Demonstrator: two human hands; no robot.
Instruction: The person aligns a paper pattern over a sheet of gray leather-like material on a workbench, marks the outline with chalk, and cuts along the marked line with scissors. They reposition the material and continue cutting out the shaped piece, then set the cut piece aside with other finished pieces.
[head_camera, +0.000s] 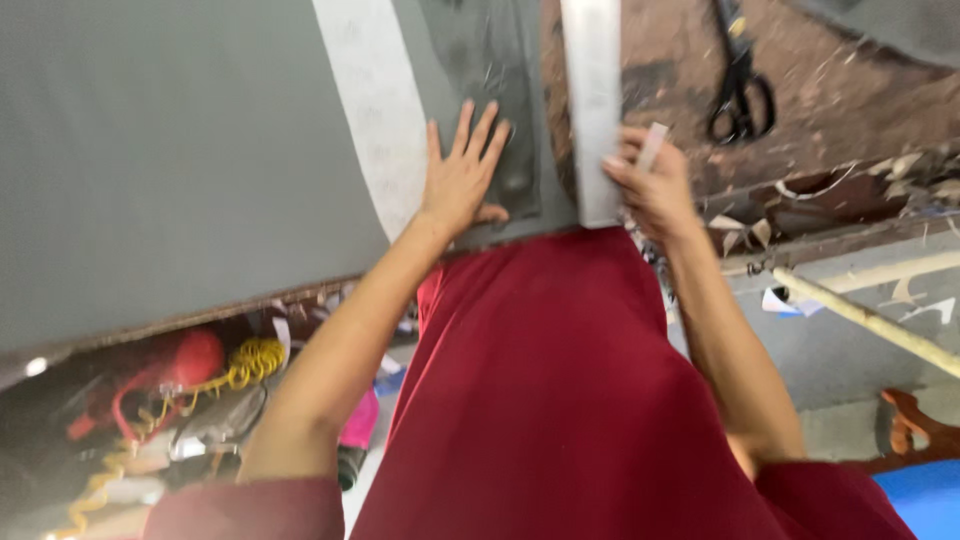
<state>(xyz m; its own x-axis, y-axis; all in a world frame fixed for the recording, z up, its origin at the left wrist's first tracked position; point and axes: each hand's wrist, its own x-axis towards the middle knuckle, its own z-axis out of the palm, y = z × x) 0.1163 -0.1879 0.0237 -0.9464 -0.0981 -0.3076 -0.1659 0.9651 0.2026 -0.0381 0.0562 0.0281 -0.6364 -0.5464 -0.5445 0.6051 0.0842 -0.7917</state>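
Grey fabric (180, 150) covers most of the tabletop (850, 100), spread flat from the left edge across to the middle; a pale strip (375, 130) runs diagonally over it; a darker grey cut piece (490, 60) lies on top near the tabletop's front edge; the bare tabletop to the right is brown, worn and littered with scraps; a long white ruler (593, 100) lies upright in the view beside the dark piece, its lower end near the tabletop's edge; black scissors (740, 85) rest well apart on the bare wood to the right; the left hand (462, 170) lies flat with fingers spread wide, pressing on the dark piece; the right hand (650, 185) is beside the ruler's lower end, fingers pinched round a small pale piece, probably chalk (653, 145); the view is blurred; below the tabletop sit a red object and a coiled yellow cord (250, 362).
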